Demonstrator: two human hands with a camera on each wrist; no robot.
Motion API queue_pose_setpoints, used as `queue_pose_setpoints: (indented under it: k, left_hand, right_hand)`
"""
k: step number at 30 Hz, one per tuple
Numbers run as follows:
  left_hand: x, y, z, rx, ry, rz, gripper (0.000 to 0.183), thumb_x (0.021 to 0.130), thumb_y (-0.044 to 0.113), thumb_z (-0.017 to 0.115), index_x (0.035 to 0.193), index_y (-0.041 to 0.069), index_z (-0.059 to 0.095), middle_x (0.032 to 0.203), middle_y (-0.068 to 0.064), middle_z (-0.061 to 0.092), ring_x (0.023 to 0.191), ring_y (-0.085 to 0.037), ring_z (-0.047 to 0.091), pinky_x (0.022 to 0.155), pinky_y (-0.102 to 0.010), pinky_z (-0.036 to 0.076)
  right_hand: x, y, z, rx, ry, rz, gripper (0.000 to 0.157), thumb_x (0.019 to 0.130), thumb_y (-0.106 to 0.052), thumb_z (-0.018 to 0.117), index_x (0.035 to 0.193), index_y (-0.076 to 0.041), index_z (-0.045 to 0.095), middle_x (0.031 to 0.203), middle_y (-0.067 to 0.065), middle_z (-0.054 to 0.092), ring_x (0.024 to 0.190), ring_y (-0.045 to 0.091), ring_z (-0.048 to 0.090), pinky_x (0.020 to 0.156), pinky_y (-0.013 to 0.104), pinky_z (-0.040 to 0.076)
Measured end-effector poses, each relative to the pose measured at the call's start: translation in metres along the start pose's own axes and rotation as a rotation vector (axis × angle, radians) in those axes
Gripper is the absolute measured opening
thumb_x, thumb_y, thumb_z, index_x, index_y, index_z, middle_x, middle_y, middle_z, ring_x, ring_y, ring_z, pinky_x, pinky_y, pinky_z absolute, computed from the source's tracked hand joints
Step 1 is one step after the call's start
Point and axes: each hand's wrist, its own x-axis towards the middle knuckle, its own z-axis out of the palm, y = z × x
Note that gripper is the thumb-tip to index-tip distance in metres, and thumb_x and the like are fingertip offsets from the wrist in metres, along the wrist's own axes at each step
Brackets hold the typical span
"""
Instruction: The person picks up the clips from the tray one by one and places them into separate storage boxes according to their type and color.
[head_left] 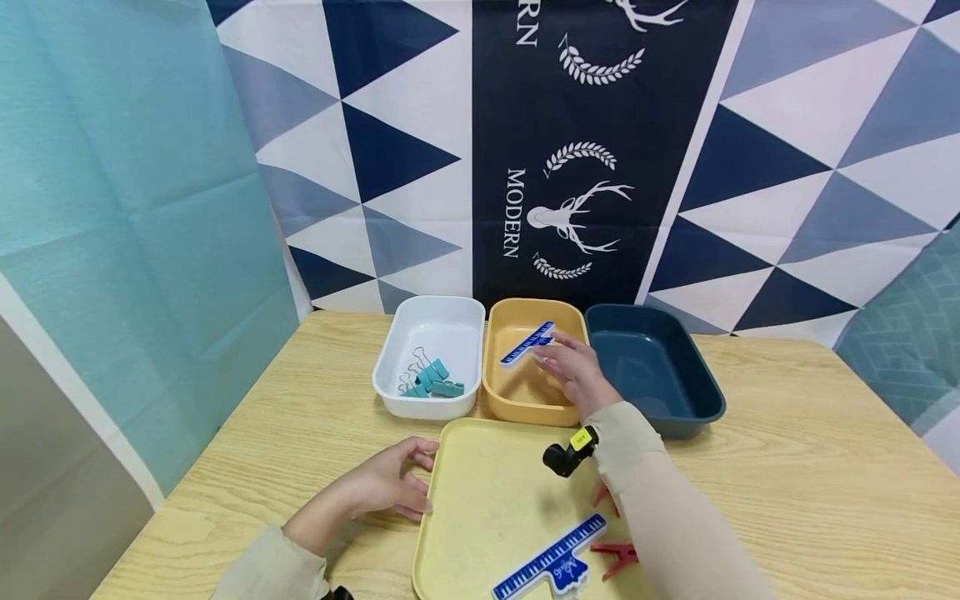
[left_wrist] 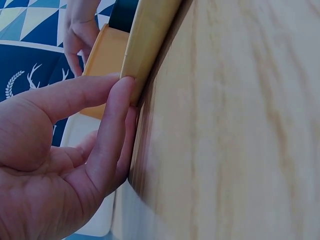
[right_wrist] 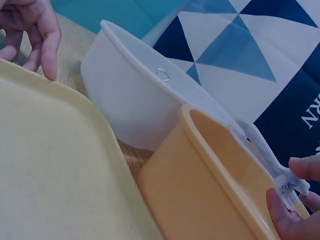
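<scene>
My right hand (head_left: 572, 367) pinches a blue-and-white piano-key music clip (head_left: 528, 343) over the orange bin (head_left: 534, 408). In the right wrist view the clip's pale handle (right_wrist: 290, 186) sits between thumb and fingers, above the bin's rim. My left hand (head_left: 390, 479) is at the left edge of the yellow tray (head_left: 487, 483), its fingertips touching the tray's outer rim (left_wrist: 145, 45). A second piano-key music clip (head_left: 551, 560) lies on the tray. Red clips (head_left: 617, 558) lie near it, partly hidden by my right forearm.
A white bin (head_left: 429, 312) holds several teal binder clips (head_left: 431, 379), left of the orange bin. On the right stands a dark blue bin (head_left: 652, 367). All three bins stand behind the tray on a wooden table (head_left: 795, 433), with a patterned cloth (head_left: 412, 150) behind.
</scene>
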Motion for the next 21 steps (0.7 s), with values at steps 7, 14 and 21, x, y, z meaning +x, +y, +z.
queue_pose_setpoints:
  k: [7,14,21]
  left_hand:
    - [0.002,-0.001,0.002,-0.005,-0.005,-0.005,0.075,0.068,-0.020,0.067,0.134,-0.004,0.035,0.114,-0.016,0.041,0.082,-0.022,0.058,0.065,-0.041,0.060]
    - [0.000,-0.001,0.001,-0.005,-0.007,0.002,0.076,0.068,-0.019,0.067,0.135,-0.005,0.034,0.114,-0.016,0.041,0.082,-0.022,0.059,0.065,-0.041,0.060]
    - [0.001,0.000,0.000,-0.007,-0.002,-0.001,0.075,0.068,-0.020,0.067,0.134,-0.005,0.034,0.115,-0.018,0.041,0.083,-0.023,0.057,0.066,-0.042,0.060]
  right_hand:
    - [0.002,0.005,0.000,0.009,-0.063,-0.006,0.065,0.090,0.003,0.047,0.147,-0.002,0.017,0.149,0.019,0.019,0.126,0.032,0.036,0.104,0.036,0.041]
    - [-0.010,0.003,-0.007,0.027,-0.073,-0.012,0.055,0.097,-0.011,0.042,0.147,-0.003,0.019,0.143,0.021,0.027,0.126,0.033,0.038,0.102,0.036,0.042]
    - [-0.025,-0.002,-0.009,0.065,-0.149,-0.014,0.052,0.098,-0.014,0.041,0.145,-0.001,0.023,0.136,0.022,0.030,0.125,0.035,0.038,0.100,0.038,0.043]
